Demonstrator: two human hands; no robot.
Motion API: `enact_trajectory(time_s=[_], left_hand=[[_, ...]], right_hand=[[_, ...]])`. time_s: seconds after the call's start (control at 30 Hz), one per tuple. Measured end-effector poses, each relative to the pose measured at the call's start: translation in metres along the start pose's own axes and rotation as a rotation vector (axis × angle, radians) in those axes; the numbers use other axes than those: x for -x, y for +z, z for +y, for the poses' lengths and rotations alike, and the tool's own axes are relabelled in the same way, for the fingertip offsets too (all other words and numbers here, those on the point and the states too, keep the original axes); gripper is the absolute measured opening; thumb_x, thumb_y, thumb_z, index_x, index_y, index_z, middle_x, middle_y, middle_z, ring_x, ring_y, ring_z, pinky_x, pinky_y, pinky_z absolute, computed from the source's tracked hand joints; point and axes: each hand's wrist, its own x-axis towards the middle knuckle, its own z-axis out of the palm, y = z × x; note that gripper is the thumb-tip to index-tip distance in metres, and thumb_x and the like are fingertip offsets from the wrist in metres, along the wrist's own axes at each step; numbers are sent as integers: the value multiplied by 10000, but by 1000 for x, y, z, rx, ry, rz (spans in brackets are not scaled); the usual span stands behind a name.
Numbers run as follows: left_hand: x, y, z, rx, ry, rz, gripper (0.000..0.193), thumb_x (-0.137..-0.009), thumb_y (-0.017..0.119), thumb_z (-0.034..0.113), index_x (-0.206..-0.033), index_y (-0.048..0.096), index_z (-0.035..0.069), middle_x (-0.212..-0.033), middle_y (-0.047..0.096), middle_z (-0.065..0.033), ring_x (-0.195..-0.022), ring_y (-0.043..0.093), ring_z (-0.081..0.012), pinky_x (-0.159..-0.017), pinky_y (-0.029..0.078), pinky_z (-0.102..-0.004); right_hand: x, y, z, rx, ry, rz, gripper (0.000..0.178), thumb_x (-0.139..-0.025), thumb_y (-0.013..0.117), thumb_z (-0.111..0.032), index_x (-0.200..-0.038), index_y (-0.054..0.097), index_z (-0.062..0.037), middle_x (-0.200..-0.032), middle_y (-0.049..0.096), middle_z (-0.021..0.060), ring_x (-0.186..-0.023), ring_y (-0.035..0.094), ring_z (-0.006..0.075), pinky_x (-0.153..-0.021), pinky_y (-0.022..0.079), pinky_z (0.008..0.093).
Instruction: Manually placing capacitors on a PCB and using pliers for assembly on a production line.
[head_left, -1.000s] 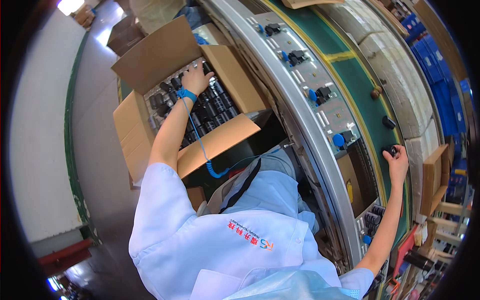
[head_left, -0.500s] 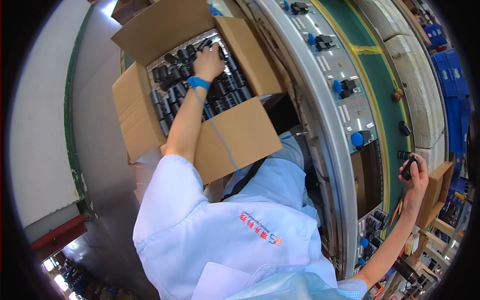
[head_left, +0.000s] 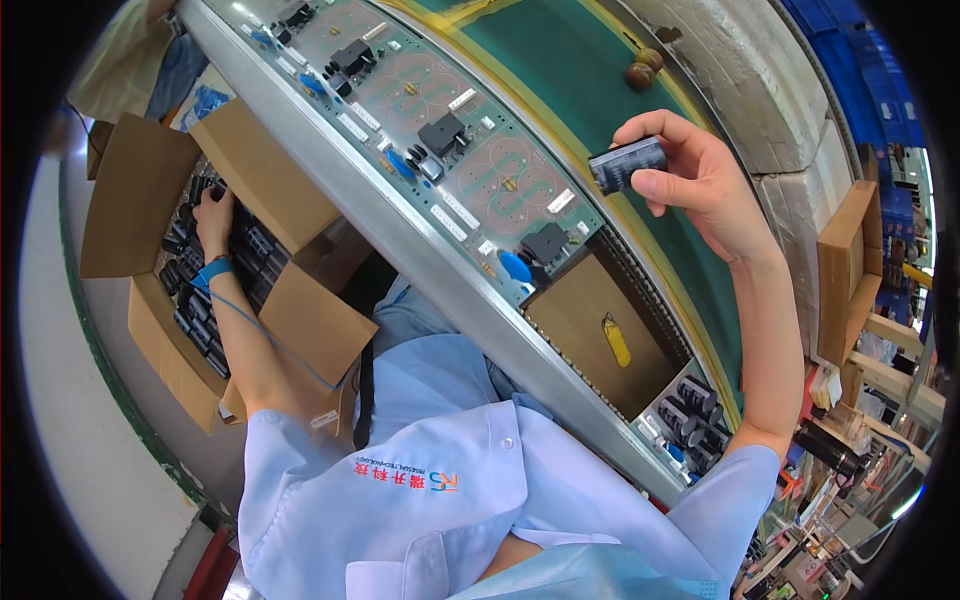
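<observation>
My right hand (head_left: 700, 185) is raised over the conveyor line, pinching a black cylindrical capacitor (head_left: 628, 165) between thumb and fingers. Far to the left, my left hand (head_left: 213, 222) reaches into an open cardboard box (head_left: 140, 215) of black capacitors (head_left: 200, 320). Its fingers are curled round a capacitor there, though the fingertips are partly hidden. A blue wrist strap (head_left: 212, 270) with a thin cord is on the left wrist. Between my hands lie circuit boards (head_left: 410, 95) carrying black blocks, white connectors and blue discs. Their ringed round areas carry no capacitors.
A metal rail (head_left: 400, 240) runs between me and the boards. A yellow-handled cutter (head_left: 616, 342) lies on a brown surface beside capacitors standing on a nearer board (head_left: 690, 410). Beyond are a green belt (head_left: 545, 60), pale foam blocks (head_left: 740, 90) and a small cardboard tray (head_left: 845, 270).
The view has turned toward the line, so the box now appears farther left. My right hand has come up over the line with its capacitor; my left hand remains in the box.
</observation>
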Motion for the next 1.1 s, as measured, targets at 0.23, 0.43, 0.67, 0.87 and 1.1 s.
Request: enact_trajectory(time_s=[0.23,0.43,0.67,0.87,1.1], left_hand=[[-12,15,-29,404,161,81,582,-749,738,314,-1182,555,-29,-1033,649,-151,-979,611,-223,-821,475,-329],[28,-43,0,1675,-218,-105,376,-847,687,88,-1177,527,6,-1053,604,-141,-978,569,-202,-788,499,-297],[63,-70,32,2498,-230,-802,349,-894,595,45,-1206,479,-62,-1148,525,-212,-1051,534,-315,-842,534,-349],[141,-82,63,2397,-132,-953,432,-925,544,90,-1335,427,18,-1137,523,-201,-970,582,-257,-795,560,-293],[248,-118,130,1732,142,-1103,632,-727,735,87,-1283,448,4,-1022,573,-133,-812,669,-258,-583,556,-265]], right_hand=[[-36,29,17,57,22,17,315,-797,702,-96,-1073,583,-1,-934,632,35,-803,590,71,-737,475,211],[-46,58,19,510,-147,254,321,-753,728,-45,-1041,589,-20,-788,642,55,-674,597,97,-637,493,245],[-39,86,13,956,-382,274,346,-745,725,-43,-1065,594,-24,-873,647,75,-694,607,147,-642,510,266],[-34,99,13,1079,-472,293,316,-735,723,-41,-1020,586,-38,-841,625,103,-637,602,210,-591,493,302],[-41,91,10,1240,-459,224,245,-752,707,-142,-920,558,-45,-787,615,119,-726,627,317,-627,511,391]])
